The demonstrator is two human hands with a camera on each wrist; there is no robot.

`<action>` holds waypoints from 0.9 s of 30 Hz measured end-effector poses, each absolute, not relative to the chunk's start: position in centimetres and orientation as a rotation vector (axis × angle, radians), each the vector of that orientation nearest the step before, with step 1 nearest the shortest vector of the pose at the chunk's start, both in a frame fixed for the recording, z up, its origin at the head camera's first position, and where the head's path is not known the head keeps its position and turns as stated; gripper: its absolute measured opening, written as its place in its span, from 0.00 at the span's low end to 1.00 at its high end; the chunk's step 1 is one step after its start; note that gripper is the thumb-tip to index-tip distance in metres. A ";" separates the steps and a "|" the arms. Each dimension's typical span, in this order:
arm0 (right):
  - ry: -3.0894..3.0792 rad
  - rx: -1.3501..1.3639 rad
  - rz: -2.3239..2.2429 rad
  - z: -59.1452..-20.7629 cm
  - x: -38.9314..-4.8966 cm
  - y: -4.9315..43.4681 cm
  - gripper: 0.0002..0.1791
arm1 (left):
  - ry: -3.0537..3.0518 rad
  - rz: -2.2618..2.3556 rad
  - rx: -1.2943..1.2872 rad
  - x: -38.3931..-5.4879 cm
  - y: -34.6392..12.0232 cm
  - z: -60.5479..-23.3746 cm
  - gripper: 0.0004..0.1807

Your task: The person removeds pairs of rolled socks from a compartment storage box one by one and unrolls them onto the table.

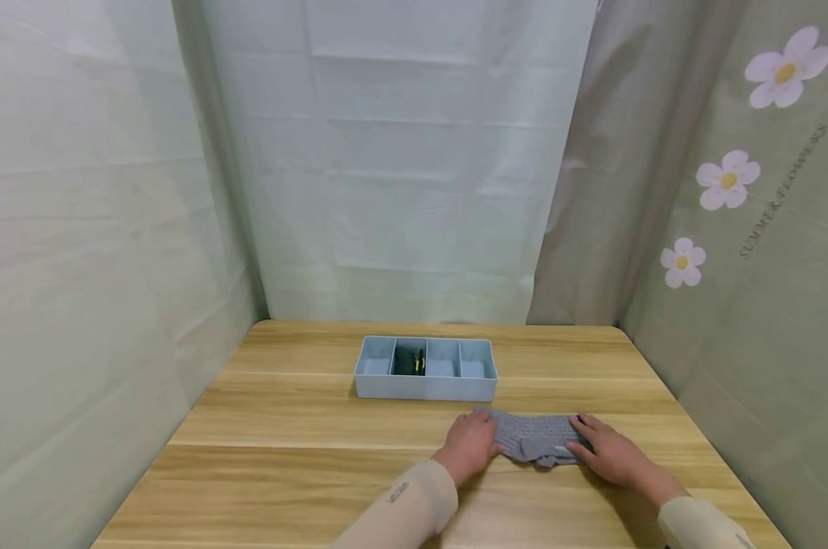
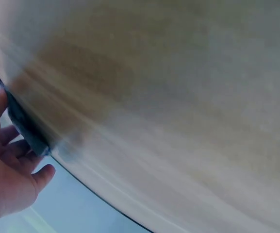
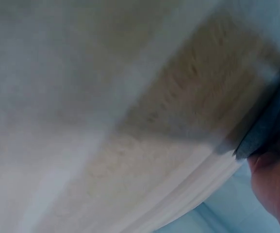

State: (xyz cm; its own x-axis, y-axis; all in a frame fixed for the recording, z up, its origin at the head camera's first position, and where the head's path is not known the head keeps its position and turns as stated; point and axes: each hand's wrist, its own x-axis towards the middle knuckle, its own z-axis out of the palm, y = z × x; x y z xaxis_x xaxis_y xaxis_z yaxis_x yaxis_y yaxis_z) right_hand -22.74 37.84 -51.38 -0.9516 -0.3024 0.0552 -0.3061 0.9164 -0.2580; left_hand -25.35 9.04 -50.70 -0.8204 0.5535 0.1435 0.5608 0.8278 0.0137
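A grey ribbed sock lies sideways on the wooden table, its lower part folded and bunched toward the near side. At its left end my left hand rests with the fingertips on the fabric and the thumb by the near edge. My right hand touches the other end, fingers and thumb spread over the cloth. In the left wrist view, the fingers of the left hand lie along the dark edge of the sock. The right wrist view shows the sock beside the partly cropped right hand.
A light blue box with several compartments stands just behind the sock. Its second compartment from the left holds a dark folded item with yellow marks. Pale curtains surround the wooden table at the back and sides.
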 end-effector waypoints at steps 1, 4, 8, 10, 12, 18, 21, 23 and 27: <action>-3.067 0.468 0.414 -51.4 -22.6 37.7 0.35 | -2.891 -0.081 -0.889 -25.5 9.0 -50.7 0.25; -3.074 0.432 0.394 -51.4 -22.0 37.5 0.35 | -2.933 -0.111 -0.914 -25.9 8.9 -50.6 0.26; -3.071 0.390 0.392 -51.3 -21.4 37.1 0.36 | -2.946 -0.158 -0.956 -26.3 8.9 -50.3 0.25; -3.066 0.374 0.395 -51.2 -21.1 37.0 0.36 | -2.948 -0.168 -0.979 -26.5 8.9 -50.1 0.25; -3.062 0.360 0.391 -51.2 -20.9 36.9 0.36 | -2.961 -0.168 -0.997 -26.8 9.0 -49.9 0.25; -3.038 0.333 0.367 -51.2 -20.4 36.7 0.35 | -3.010 -0.173 -1.028 -27.4 9.3 -49.4 0.25; -3.026 0.295 0.347 -51.3 -20.0 36.6 0.35 | -3.017 -0.166 -1.052 -27.7 9.4 -49.3 0.26; -3.020 0.269 0.330 -51.6 -19.7 36.5 0.35 | -3.020 -0.157 -1.062 -27.9 9.5 -49.2 0.26; -2.972 0.248 0.283 -52.0 -19.0 36.0 0.34 | -2.992 -0.112 -1.061 -28.1 9.8 -49.5 0.25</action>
State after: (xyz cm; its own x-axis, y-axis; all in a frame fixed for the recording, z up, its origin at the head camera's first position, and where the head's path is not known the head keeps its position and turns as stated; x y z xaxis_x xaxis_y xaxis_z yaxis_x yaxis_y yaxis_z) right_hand -18.96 35.98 -52.04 -0.9758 -0.1498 0.1594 -0.1772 0.9686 -0.1744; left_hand -28.05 9.77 -49.47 -0.7765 0.6300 -0.0094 0.6276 0.7746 0.0782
